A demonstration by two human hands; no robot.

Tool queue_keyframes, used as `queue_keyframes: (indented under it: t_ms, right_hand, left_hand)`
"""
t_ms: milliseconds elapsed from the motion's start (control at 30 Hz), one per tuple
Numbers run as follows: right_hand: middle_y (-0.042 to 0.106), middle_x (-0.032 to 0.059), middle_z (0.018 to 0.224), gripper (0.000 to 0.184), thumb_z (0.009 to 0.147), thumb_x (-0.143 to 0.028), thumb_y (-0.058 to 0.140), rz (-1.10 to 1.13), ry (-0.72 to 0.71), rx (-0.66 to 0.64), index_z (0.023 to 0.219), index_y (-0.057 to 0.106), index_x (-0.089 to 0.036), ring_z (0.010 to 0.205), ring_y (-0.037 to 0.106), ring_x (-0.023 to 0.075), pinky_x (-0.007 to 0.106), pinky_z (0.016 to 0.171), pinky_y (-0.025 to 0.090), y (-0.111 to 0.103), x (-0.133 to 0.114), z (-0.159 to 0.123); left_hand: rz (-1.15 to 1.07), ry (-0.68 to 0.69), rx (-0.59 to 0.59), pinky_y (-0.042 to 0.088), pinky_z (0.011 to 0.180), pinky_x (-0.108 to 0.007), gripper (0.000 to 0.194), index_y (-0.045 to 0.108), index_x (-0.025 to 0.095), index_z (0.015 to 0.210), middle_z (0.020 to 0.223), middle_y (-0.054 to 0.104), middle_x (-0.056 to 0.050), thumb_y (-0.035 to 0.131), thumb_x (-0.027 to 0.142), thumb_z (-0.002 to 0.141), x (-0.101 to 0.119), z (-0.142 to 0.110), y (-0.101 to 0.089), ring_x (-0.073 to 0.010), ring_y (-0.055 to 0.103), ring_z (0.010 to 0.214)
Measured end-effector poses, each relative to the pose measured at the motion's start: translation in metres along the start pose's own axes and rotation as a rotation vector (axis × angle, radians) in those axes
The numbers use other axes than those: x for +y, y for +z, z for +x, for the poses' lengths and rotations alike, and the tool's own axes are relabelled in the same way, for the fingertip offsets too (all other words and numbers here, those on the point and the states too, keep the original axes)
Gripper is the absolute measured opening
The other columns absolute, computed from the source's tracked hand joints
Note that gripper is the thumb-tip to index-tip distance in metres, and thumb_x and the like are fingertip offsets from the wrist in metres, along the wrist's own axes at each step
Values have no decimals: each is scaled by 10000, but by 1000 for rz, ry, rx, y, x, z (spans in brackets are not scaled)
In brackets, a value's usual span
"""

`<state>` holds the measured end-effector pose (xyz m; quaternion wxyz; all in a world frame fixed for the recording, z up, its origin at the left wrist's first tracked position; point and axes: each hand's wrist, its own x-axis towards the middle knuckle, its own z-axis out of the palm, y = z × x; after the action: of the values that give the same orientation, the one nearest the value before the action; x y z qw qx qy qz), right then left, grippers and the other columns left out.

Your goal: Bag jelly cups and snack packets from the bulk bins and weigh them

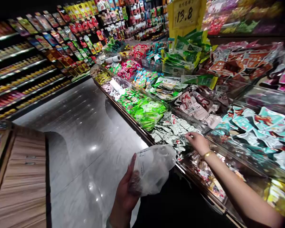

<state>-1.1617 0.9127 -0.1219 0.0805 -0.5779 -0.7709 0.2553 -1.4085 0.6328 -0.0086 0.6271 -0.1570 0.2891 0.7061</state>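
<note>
My left hand [124, 193] is closed round a thin clear plastic bag [152, 167] with something dark inside, held low in front of me by the counter edge. My right hand [197, 141], with a gold bracelet at the wrist, reaches over the display bin of small white and green snack packets [172, 129]. Its fingers pinch at one of those packets on the pile.
A long counter of open bins [142, 109] holds bright green, pink, teal and red snack packs. A yellow price sign [185, 14] reading 13.8 stands behind. Shelves [30, 63] of goods line the left across a shiny grey aisle floor. A wooden stand [21, 177] sits at lower left.
</note>
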Motion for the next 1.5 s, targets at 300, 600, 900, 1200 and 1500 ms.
queue_keyframes:
  t_ms: [300, 600, 900, 1200, 1500]
  right_hand:
    - [679, 208, 1192, 578, 879, -452, 631, -273, 236, 9, 1351, 503, -144, 1037, 684, 307, 375, 843, 501, 11, -1, 74]
    - [734, 176, 1088, 379, 957, -342, 521, -308, 189, -10, 1289, 559, -163, 1023, 703, 277, 343, 835, 514, 1, 4, 74]
    - [745, 177, 1035, 381, 998, -263, 405, -186, 30, 79, 1337, 546, -163, 942, 718, 265, 353, 817, 528, -43, 11, 60]
    - [705, 88, 1200, 390, 1019, -434, 386, 635, -546, -1, 1216, 640, -214, 1056, 671, 201, 350, 940, 538, -137, 62, -65]
    - [727, 78, 1213, 345, 961, -331, 496, 404, -540, -329, 1245, 673, -249, 1095, 686, 239, 347, 965, 519, -164, 140, -124]
  left_hand:
    - [185, -143, -97, 571, 760, -233, 540, 396, 300, 1508, 1014, 712, -40, 514, 220, 988, 29, 51, 31, -119, 694, 819]
    - [235, -322, -66, 525, 620, -175, 497, 437, 307, 1484, 900, 692, -22, 510, 261, 995, -1, 66, 56, -80, 639, 661]
    - [253, -348, -83, 355, 438, -118, 560, 422, 367, 1484, 574, 445, 78, 596, 298, 957, -81, 58, 79, -30, 462, 441]
    - [270, -362, -130, 328, 370, -119, 406, 573, 338, 1373, 534, 504, 71, 568, 289, 971, -176, 56, 116, -41, 463, 390]
    - [322, -474, -257, 562, 707, -270, 353, 672, 209, 1265, 927, 769, -57, 545, 355, 970, -273, 52, 154, -175, 704, 775]
